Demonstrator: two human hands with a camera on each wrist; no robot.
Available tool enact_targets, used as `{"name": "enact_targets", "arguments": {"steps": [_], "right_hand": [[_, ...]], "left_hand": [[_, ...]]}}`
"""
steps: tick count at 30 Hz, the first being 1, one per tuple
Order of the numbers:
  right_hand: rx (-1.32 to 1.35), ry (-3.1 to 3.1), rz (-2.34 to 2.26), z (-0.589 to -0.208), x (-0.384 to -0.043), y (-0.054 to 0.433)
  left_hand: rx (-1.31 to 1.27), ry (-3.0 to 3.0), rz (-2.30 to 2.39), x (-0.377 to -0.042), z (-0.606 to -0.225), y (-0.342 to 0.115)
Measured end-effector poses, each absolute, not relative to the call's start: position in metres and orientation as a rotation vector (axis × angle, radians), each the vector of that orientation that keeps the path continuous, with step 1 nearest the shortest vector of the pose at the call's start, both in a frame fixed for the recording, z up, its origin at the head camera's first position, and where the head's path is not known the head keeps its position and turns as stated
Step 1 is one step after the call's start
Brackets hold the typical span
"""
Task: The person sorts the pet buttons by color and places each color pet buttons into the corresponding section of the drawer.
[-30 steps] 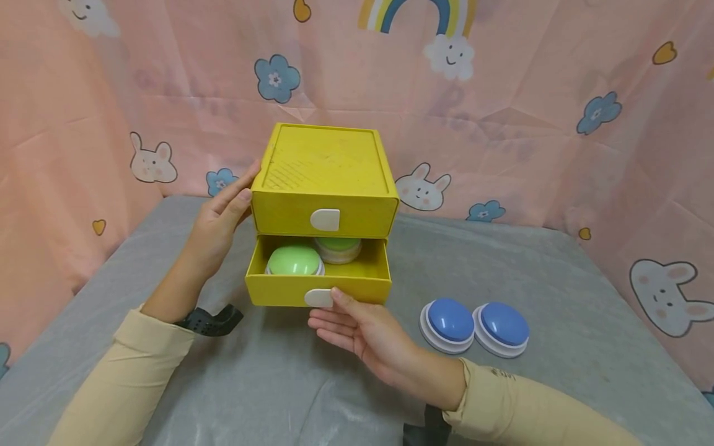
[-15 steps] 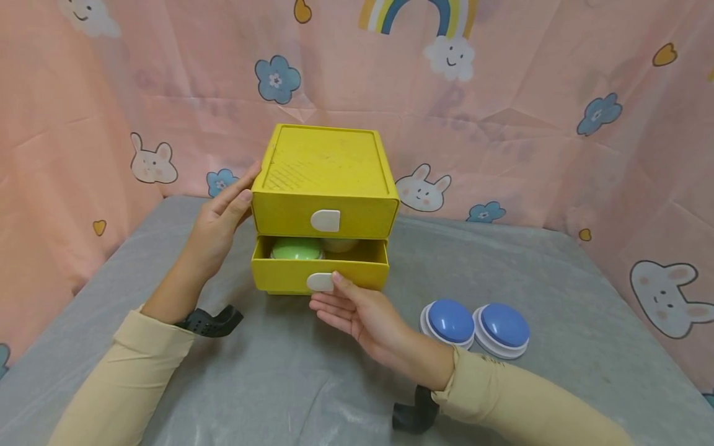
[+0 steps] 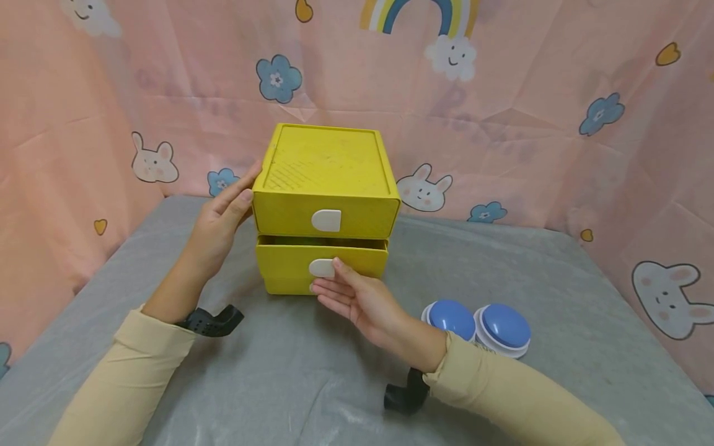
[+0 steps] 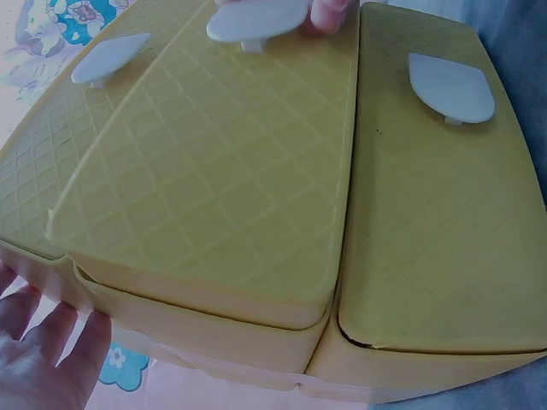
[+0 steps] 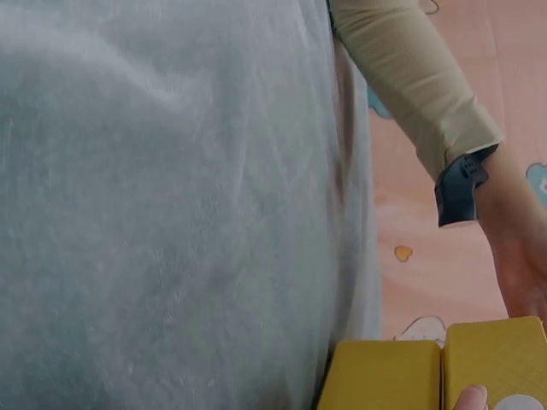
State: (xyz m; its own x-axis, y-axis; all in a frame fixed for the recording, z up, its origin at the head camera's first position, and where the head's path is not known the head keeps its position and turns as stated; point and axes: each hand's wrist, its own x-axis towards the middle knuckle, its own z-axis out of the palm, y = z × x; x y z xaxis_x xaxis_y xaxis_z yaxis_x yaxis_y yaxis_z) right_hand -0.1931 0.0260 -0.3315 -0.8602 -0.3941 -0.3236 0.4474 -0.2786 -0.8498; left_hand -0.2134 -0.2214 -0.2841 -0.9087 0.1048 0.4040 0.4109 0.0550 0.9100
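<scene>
A yellow drawer cabinet [image 3: 329, 164] stands on the grey cloth. Its middle drawer [image 3: 290, 266] juts a little out from the front, with a narrow dark gap along its top. My right hand [image 3: 370, 306] has its thumb against the edge of that drawer's white handle [image 3: 321, 268], its other fingers extended below. My left hand [image 3: 214, 229] lies along the cabinet's left side; its spread fingers [image 4: 81, 350] show at the cabinet wall in the left wrist view. Whatever lies inside the drawer is mostly hidden now.
Two round blue-domed push buttons [image 3: 504, 325] with white bases sit to the right, one partly behind my right wrist. A pink printed curtain [image 3: 346, 74] hangs behind the cloth-covered table [image 3: 558, 279]. Black wrist mounts [image 3: 214, 321] stick out below both forearms.
The middle drawer has slid back into the cabinet, and its green-domed buttons have passed out of sight. My right hand has moved inward with it; the left hand stays put.
</scene>
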Motion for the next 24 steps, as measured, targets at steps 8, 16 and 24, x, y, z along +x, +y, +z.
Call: {"name": "enact_targets", "arguments": {"steps": [8,16,24], "right_hand": [[0.109,1.493,-2.192,-0.329,-0.203,0.021],[0.097,1.482,-2.201,-0.329,-0.207,0.022],[0.052,1.499,-2.162,-0.329,-0.212,0.025]], "left_hand": [[-0.514,-2.108,-1.937,-0.212,-0.284,-0.221],[-0.522,-2.108,-1.943,-0.213,-0.283,-0.221],[-0.519,-2.111,-1.929,-0.213,-0.282,-0.22]]}}
